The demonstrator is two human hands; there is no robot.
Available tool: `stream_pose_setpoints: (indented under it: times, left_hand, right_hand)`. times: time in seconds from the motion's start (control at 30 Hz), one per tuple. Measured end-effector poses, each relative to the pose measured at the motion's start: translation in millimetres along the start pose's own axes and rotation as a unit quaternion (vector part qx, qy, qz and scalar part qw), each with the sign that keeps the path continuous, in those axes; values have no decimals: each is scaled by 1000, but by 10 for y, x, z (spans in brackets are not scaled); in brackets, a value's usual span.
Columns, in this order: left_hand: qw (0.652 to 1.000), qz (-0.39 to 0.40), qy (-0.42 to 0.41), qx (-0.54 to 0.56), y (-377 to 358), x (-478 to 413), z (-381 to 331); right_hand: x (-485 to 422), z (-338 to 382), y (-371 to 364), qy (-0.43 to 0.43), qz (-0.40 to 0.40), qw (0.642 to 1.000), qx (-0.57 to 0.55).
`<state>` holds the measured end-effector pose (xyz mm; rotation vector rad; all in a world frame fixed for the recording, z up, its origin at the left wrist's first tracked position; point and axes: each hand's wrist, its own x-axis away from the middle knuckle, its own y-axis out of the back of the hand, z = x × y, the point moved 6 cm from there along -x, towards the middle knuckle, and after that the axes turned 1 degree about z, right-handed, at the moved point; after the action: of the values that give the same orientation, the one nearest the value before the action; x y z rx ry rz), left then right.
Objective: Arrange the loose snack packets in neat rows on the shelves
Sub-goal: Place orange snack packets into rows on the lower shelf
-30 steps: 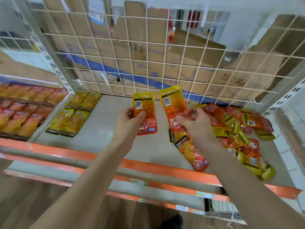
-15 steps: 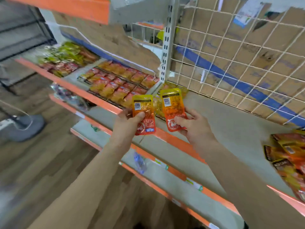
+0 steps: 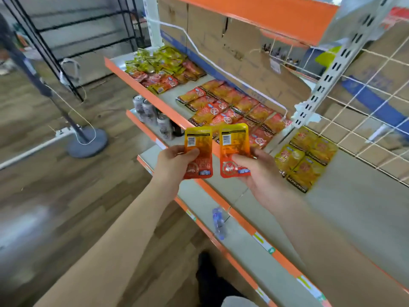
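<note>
My left hand (image 3: pixel 173 161) grips an orange-and-yellow snack packet (image 3: pixel 199 144) upright, back side toward me. My right hand (image 3: pixel 257 171) holds a second matching packet (image 3: pixel 234 142) beside it. Both hover in front of the orange shelf edge (image 3: pixel 155 100). Behind them lie neat rows of orange packets (image 3: pixel 232 107) on the left shelf section. A small block of yellow packets (image 3: pixel 305 156) lies on the right section. A loose heap of yellow and red packets (image 3: pixel 161 67) sits at the far left end of the shelf.
A white upright post (image 3: pixel 327 78) divides the shelf sections, with wire mesh and cardboard behind. Cans (image 3: pixel 152 116) stand on the lower shelf, and a small plastic bottle (image 3: pixel 218 222) lies near its edge. A floor stand with a round base (image 3: pixel 87 141) is at left on wooden flooring.
My view has swung left from the loose pile on the right section to the arranged rows on the left section. Both hands still hold their packets side by side.
</note>
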<state>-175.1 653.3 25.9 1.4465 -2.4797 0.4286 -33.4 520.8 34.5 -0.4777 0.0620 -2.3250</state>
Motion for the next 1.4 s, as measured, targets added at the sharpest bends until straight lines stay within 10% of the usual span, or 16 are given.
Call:
stream_pose_setpoints:
  times: [0.57, 0.77, 1.4]
  left_hand:
    - [989, 111, 22, -99, 542, -1458, -515]
    - [988, 78, 7, -134, 645, -1905, -568]
    - [951, 262, 31, -162, 1028, -3207, -866]
  right_hand:
    - [-1310, 242, -801, -16, 88, 996, -8]
    - [-1531, 297, -795, 16, -52, 988, 143]
    - [-1846, -194, -1620, 39, -302, 952, 34]
